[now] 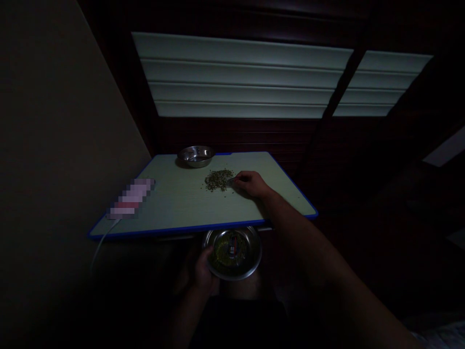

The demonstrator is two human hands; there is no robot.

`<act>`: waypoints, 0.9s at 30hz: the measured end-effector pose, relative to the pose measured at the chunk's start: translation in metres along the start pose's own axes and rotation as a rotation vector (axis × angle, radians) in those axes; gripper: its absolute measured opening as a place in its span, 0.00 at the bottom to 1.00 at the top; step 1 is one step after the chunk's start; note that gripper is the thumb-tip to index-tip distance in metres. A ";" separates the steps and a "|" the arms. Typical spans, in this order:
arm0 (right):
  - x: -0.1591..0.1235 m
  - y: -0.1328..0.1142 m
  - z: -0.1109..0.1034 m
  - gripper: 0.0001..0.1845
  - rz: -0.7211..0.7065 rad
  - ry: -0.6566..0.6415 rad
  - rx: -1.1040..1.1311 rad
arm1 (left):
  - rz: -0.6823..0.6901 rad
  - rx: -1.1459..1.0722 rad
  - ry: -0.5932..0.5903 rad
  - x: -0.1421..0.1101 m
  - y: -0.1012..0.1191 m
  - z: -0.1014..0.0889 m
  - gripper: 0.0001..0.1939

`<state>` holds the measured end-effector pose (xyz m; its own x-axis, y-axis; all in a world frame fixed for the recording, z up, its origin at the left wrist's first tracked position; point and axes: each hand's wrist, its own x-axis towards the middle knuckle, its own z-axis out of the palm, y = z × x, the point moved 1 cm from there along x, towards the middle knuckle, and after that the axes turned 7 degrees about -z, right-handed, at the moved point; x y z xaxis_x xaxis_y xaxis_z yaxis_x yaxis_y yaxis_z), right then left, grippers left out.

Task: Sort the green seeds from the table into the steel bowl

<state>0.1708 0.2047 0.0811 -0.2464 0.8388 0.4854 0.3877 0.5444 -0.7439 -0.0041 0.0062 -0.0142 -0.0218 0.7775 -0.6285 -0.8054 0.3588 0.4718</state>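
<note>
A loose pile of small greenish-brown grains, like beans or seeds, is spread on the pale folding table. My right hand is closed at the pile's right edge, fingertips pinched. A small, light, thin piece shows at the fingertips, too dim to name. Below the table's front edge, my left hand grips the left rim of a shiny metal bowl. Inside that bowl lie greenish grains and a small dark object with a pale patch, which I cannot make out.
Another metal bowl stands at the table's back left. A pixelated pink phone-like object lies at the left edge, with a white cable hanging off the table. Behind are dark wood panels with pale slats. A wall borders the left.
</note>
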 end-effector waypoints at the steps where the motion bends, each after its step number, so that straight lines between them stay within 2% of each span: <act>1: 0.000 0.001 0.000 0.08 0.000 -0.006 0.010 | -0.005 -0.003 0.000 0.000 0.000 0.000 0.08; 6: 0.000 0.001 -0.002 0.09 0.040 -0.029 0.079 | -0.012 -0.020 -0.018 0.002 -0.001 -0.001 0.09; 12: -0.001 -0.004 -0.002 0.05 0.028 -0.021 0.068 | -0.003 -0.019 -0.045 0.003 0.000 -0.004 0.10; 23: -0.003 -0.008 -0.005 0.06 0.063 -0.095 0.138 | -0.001 -0.018 -0.001 0.000 0.001 0.001 0.07; 27: -0.003 -0.007 -0.004 0.06 0.067 -0.066 0.120 | -0.013 -0.025 -0.005 0.003 -0.001 -0.002 0.07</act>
<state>0.1726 0.1985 0.0869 -0.2833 0.8697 0.4041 0.2976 0.4803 -0.8251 -0.0048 0.0074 -0.0174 -0.0079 0.7756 -0.6312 -0.8203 0.3560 0.4476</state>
